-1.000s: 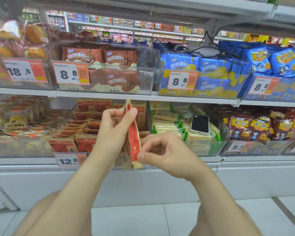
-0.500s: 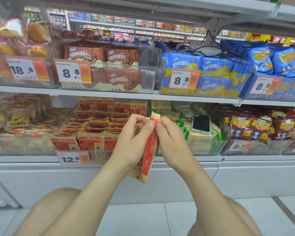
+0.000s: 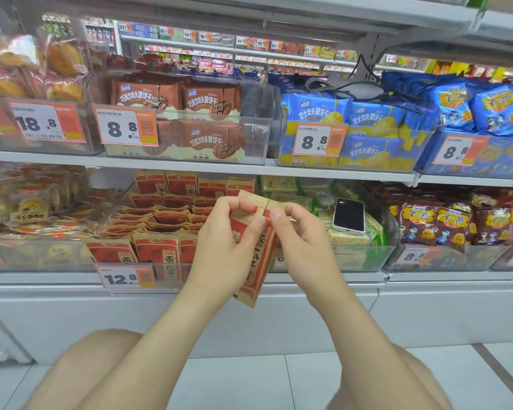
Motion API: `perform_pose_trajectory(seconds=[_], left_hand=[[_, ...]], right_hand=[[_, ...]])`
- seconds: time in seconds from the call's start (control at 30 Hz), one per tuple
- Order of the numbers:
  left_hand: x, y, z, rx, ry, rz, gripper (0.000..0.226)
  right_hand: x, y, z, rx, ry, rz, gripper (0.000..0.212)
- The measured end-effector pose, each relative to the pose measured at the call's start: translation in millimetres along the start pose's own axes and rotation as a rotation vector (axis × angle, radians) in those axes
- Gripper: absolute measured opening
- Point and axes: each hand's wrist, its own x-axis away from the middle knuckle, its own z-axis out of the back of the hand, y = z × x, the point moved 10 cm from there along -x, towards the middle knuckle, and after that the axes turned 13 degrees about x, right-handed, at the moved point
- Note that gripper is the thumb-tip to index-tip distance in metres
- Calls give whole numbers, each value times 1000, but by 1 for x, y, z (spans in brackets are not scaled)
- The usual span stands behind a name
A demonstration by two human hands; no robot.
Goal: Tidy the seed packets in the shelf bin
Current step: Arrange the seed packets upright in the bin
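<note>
I hold a red and tan seed packet (image 3: pixel 256 261) upright in front of the lower shelf. My left hand (image 3: pixel 222 247) grips its upper left part, thumb on the face. My right hand (image 3: pixel 299 235) pinches the folded tan top edge from the right. Behind them stands the clear shelf bin (image 3: pixel 125 267) with a 12.8 price tag, filled with several matching red seed packets (image 3: pixel 157 250), some upright at the front and back, others lying tilted in the middle.
A white phone (image 3: pixel 348 216) lies on green and yellow packets in the bin to the right. Brown biscuit packs (image 3: pixel 211 143) and blue packs (image 3: pixel 365 146) fill bins on the shelf above. My knees are at the bottom, over a tiled floor.
My right hand rose from the packet's lower edge to its top. The packet turned from edge-on to showing more of its face, and its top is now folded between both hands.
</note>
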Motion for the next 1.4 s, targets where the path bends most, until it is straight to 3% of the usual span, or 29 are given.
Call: perform_pose_trajectory(seconds=[0.17,0.6,0.77,0.9,1.03,1.13,1.27,1.4], left_hand=[[3,4,12,-97,127,-27,37],[5,10,14,-43,144,-55,39],[1,-6,5,233,67,107,14],[2,-12,-3,404,0,243,14],[2,-12,-3,465,4,256,30],[2,-12,-2,463,-3,267,25],[1,-12,-11,485,-105,270,30],[4,-2,-24,454,-277,171,23]], right_hand=[[-2,5,4,72,44,-1,27],[1,0,10,133,108,-10,26],[5,-14,18,104,216,111,26],[9,-17,21,76,242,144,27],[5,-9,27,74,288,111,27],[2,-2,28,127,287,80,28],[0,5,27,169,312,36,26],[-3,15,22,8,258,-75,31]])
